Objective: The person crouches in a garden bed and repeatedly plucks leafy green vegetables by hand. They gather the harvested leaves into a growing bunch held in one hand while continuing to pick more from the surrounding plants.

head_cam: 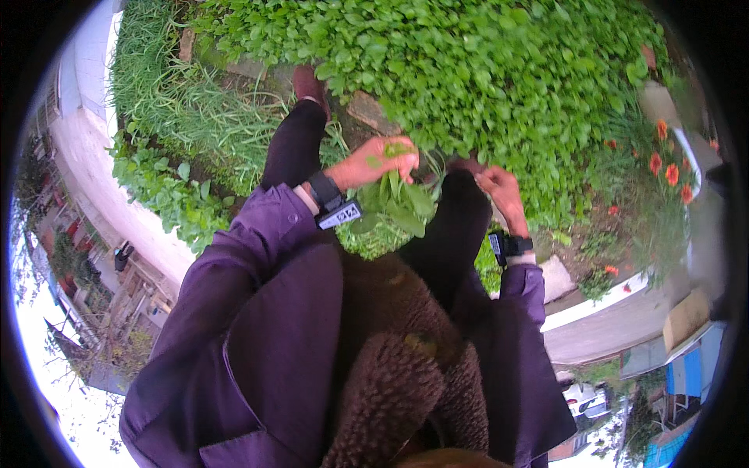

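My left hand is closed around a bunch of leafy greens. Their broad leaves hang below the fingers, between my knees. Beside my right knee is my right hand, its thumb and fingertips drawn together. Whether anything small sits between those fingertips cannot be made out. A dense bed of low, round-leaved greens spreads in front of both hands.
My shoe stands beside a flat stone at the bed's edge. Thin grass-like plants grow at left. Orange flowers and a white kerb border the right side. A concrete path curves along the left.
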Available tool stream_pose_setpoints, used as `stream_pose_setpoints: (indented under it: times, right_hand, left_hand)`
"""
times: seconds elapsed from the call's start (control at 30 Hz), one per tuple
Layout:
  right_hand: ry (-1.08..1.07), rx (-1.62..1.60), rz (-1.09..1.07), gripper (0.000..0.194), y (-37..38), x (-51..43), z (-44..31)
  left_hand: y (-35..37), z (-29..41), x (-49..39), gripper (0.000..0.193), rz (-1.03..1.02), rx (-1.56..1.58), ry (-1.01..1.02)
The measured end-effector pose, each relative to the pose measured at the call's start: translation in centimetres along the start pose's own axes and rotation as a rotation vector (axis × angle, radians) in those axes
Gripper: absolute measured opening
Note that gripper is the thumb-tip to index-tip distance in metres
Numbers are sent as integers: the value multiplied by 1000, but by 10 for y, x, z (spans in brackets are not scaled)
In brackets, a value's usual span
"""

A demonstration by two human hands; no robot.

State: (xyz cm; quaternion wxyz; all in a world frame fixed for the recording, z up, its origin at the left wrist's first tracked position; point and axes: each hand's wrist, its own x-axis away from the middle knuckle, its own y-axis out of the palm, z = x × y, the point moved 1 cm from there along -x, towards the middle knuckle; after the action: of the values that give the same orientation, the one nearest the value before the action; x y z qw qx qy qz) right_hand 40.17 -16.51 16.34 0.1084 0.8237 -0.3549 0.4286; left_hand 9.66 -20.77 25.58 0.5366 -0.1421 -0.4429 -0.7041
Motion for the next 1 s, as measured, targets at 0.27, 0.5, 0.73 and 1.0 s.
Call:
stream_pose_setpoints:
  times: [0.27,0.5,0.73,1.0]
  right_hand:
    - [-480,470,336,22,78,-190,-51]
    - [-694,616,27,26,203,-384,-140]
    - [-190,1170,-217,26,280,-514,-62]
    - [140,488,-64,26,308,-562,25]
  left_hand:
    - [-149,-35,-2,25,-220,-200,28]
    - [-215,-76,-35,20,-476,-523,-18]
    - [-270,-84,-45,25,-394,-598,-63]
    - [-291,-88,-52,21,-401,-609,-41]
